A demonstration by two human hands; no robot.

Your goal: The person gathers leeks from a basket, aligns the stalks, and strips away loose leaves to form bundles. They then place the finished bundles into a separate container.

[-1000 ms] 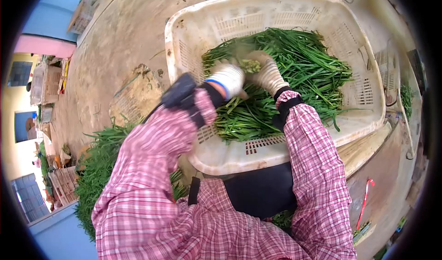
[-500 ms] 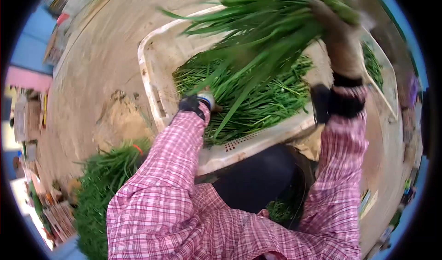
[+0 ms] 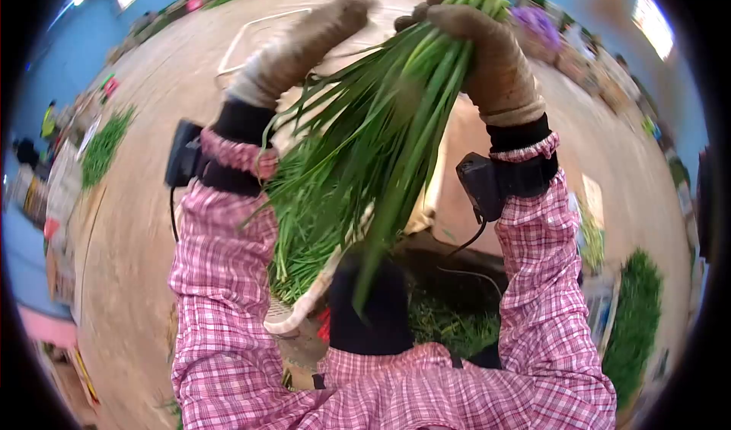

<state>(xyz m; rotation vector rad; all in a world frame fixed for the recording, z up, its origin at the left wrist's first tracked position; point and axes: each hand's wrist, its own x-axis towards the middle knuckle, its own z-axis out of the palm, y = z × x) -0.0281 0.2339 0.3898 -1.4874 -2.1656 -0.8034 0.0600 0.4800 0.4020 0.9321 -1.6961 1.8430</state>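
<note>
Head camera, looking forward and down: a person in pink checked sleeves point(image 3: 537, 278) raises both gloved arms in front. The right hand point(image 3: 487, 49) is closed around the stem end of a bunch of long green leaves point(image 3: 396, 110), fingers wrapped over the pale stalks; the bunch is up in the air at the top centre, its leaves hanging down toward the lap. The left hand point(image 3: 316, 42) is raised to the other side, apart from the stalks; its fingertips are blurred, so how far open it is, or whether it pinches a stray blade, I cannot tell. Below and behind the leaves, more greens point(image 3: 293, 232) lie beside a pale crate rim point(image 3: 304, 301). On the floor at the right lies a dark green heap point(image 3: 636, 316). The step in hand seems to be handling this lifted bunch; the next move calls for a firm right grip, keeping the stalks together
</note>
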